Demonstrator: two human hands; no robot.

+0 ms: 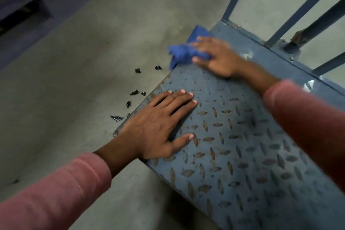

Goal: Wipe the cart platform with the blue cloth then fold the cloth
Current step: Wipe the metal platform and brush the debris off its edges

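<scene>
Blue cloth point(183, 50) bunches under the pressing right hand point(216, 56); left hand point(158, 127) lies flat, open on the platform point(242, 145).

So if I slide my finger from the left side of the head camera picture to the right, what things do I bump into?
Little black bits on the floor → left hand flat on the cart platform → blue cloth → right hand pressing on the cloth → the cart's upright bars.

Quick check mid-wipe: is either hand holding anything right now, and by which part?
The right hand presses the bunched blue cloth on the cart platform edge, fingers over the cloth's near part. The left hand holds nothing, lying flat on the platform.
</scene>
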